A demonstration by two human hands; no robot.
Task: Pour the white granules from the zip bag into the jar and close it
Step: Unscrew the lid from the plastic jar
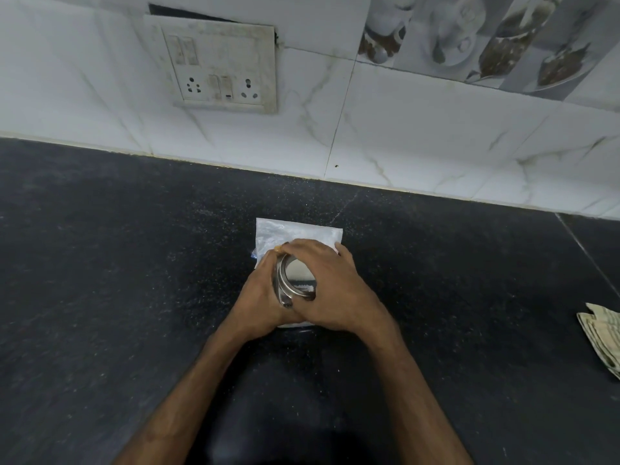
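Head view: both hands, left (pixel 260 293) and right (pixel 330 286), are gripping the steel jar (pixel 295 280), fingers clasping its lid; the bag (pixel 295 231) is lying behind, whether emptied is unclear.

I read this as a home kitchen: speckled black stone countertop (pixel 134 263), white marble-look wall tiles (pixel 419 129), a grimy white switch-and-socket plate (pixel 214 65), and decorative tiles printed with cups and dishes (pixel 486 38).
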